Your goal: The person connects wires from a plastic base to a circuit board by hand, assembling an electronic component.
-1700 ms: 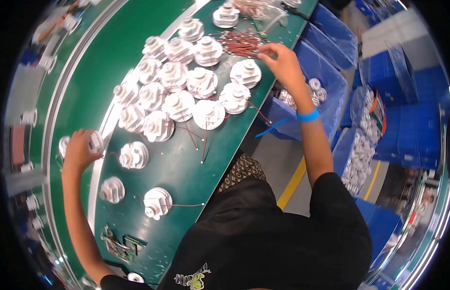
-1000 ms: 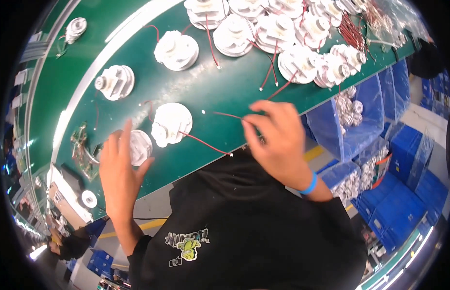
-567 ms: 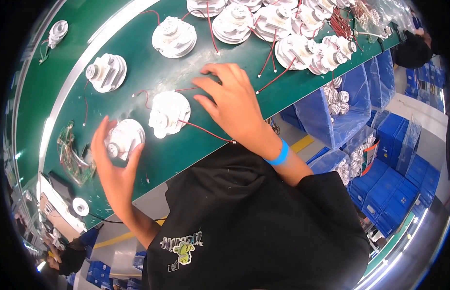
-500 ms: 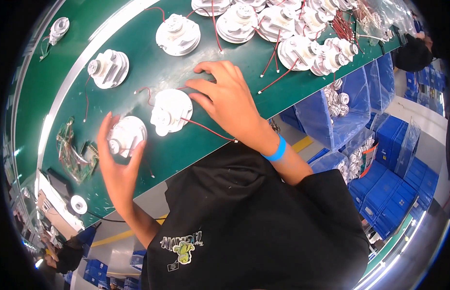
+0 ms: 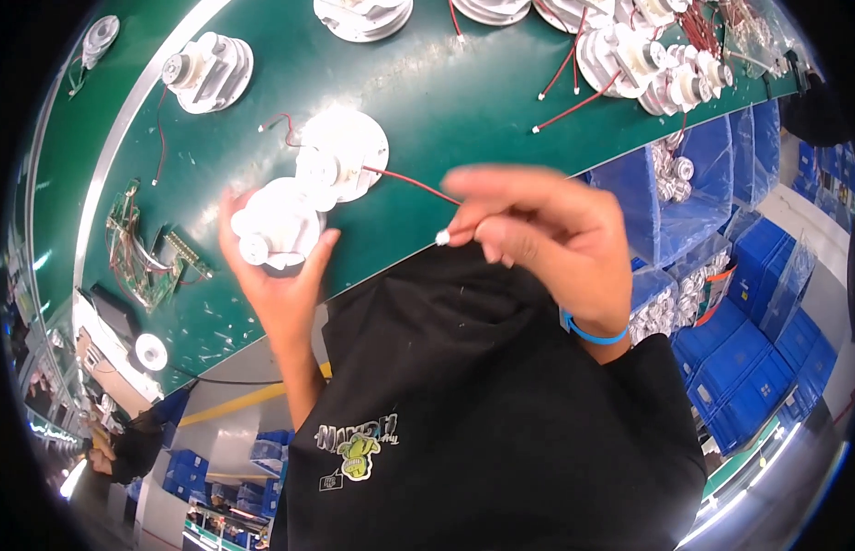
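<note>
Counter [image 5: 400, 96] in green spans the view, with a black shirt [image 5: 519, 432] below it. The right hand [image 5: 538, 241], slightly blurred, pinches a short stretch of wire just behind its white plug [image 5: 442, 237], near the counter's edge. The left hand [image 5: 279, 275] curves around a round white part [image 5: 294, 234], gripping it between thumb and fingers, close against a second white part [image 5: 354, 151] in view. From that second one, a red wire [image 5: 409, 178] runs toward the right hand. Silver lettering [image 5: 359, 432] tops a green cartoon figure [image 5: 359, 457] on the shirt.
</note>
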Tool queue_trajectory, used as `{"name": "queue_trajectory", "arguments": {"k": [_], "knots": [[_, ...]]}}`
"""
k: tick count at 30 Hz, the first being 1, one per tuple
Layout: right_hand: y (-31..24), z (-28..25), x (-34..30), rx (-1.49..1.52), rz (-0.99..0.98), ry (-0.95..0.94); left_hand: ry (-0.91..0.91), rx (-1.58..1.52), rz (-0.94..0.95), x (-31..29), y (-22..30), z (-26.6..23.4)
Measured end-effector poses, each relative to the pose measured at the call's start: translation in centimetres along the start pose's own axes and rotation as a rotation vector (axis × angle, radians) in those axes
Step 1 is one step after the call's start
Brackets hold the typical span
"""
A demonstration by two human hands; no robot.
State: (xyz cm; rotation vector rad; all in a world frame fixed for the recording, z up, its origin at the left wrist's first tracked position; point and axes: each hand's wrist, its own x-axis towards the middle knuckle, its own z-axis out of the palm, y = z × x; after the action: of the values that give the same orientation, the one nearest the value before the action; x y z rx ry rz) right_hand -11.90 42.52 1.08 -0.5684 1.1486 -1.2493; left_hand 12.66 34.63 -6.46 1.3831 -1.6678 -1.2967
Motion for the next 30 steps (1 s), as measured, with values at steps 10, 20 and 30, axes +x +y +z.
{"name": "queue_trajectory", "arguments": {"k": [10, 20, 30], "knots": [[5.3, 1.9, 1.8, -0.294, -0.176, 0.066, 0.210, 0.172, 0.182, -2.7, -0.8, -0.5], [6.7, 3.3, 1.5, -0.616, -0.430, 0.156, 0.036, 0.039, 0.217, -2.4, -0.1, 0.6], [9.8, 5.4, 3.1, -0.692, -0.615, 0.165, 0.317, 0.123, 0.242, -3.1, -0.9, 3.6]]}}
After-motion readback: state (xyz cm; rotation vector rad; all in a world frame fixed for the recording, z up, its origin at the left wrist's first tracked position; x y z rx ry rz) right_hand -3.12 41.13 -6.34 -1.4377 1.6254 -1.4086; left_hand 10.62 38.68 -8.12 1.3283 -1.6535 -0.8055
